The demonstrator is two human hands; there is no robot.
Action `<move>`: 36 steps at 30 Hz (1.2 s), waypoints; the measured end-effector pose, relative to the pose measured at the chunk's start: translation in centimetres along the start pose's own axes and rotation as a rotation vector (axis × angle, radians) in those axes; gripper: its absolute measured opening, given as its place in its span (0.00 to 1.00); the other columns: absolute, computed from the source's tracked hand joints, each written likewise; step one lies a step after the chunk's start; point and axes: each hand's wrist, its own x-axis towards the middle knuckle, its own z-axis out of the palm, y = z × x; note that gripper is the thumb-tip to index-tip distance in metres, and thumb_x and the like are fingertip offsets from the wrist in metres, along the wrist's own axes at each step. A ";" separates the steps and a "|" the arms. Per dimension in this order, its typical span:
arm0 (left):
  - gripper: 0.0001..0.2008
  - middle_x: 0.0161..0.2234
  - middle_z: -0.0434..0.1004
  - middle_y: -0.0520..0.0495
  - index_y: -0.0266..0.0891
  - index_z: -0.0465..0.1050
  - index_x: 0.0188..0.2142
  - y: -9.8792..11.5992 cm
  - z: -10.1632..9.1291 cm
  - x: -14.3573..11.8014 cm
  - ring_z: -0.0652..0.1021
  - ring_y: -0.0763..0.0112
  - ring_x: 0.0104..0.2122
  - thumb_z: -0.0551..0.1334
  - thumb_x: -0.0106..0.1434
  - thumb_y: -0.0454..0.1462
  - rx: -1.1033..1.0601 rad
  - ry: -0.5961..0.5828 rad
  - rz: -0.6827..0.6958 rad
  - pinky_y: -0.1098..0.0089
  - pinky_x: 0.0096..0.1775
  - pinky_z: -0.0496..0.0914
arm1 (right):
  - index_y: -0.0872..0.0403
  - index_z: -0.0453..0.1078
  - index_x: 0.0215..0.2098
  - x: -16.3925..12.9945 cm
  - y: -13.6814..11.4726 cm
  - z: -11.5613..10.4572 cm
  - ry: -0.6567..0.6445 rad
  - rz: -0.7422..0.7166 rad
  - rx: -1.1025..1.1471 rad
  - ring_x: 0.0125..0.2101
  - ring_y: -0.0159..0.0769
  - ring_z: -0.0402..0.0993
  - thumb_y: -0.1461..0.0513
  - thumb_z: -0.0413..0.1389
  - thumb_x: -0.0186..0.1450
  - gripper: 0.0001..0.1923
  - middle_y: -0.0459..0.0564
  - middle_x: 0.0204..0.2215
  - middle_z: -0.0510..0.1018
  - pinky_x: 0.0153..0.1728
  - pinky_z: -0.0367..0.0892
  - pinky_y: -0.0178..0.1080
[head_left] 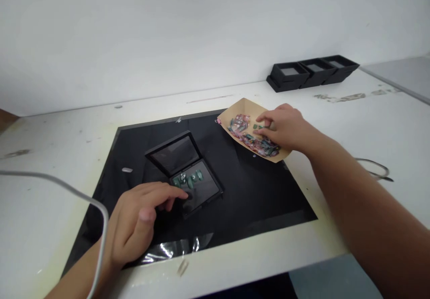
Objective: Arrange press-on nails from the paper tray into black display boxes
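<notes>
My left hand rests at the near left side of an open black hinged case, its index finger stretched over the case's edge and the thumb apart. Several shiny green false nails lie in the case's flat base, beside the raised lid with its clear window. Over a tan paper tray is my right hand. Its thumb and index finger are apart, with small green pieces showing between them. Pink and green glossy pieces, like false nails, are heaped in the tray.
The case and tray sit on a black mat taped to a white table. Three joined black bins stand by the back wall. A grey cable crosses the left foreground. A thin dark cable lies at right.
</notes>
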 end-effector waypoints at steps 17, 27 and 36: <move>0.33 0.24 0.68 0.48 0.42 0.71 0.30 0.8 -0.6 -0.1 0.69 0.66 0.25 0.36 0.76 0.53 0.078 0.059 0.086 0.64 0.32 0.63 | 0.49 0.79 0.42 -0.1 2.7 -1.0 -0.064 -0.048 0.118 0.34 0.44 0.77 0.62 0.56 0.62 0.13 0.50 0.32 0.82 0.36 0.73 0.47; 0.26 0.26 0.75 0.48 0.43 0.79 0.36 0.9 -0.3 0.1 0.75 0.66 0.30 0.45 0.75 0.47 0.107 0.067 0.046 0.65 0.39 0.68 | 0.49 0.81 0.41 -0.1 0.2 0.2 -0.059 -0.257 -0.032 0.53 0.55 0.67 0.67 0.55 0.60 0.16 0.52 0.43 0.82 0.56 0.65 0.56; 0.33 0.25 0.73 0.49 0.42 0.78 0.38 -0.5 -0.4 0.1 0.74 0.67 0.28 0.36 0.76 0.50 0.092 0.171 -0.028 0.66 0.34 0.67 | 0.51 0.79 0.42 0.2 1.0 0.4 -0.014 -0.175 0.040 0.50 0.51 0.72 0.60 0.59 0.61 0.12 0.52 0.37 0.83 0.50 0.69 0.50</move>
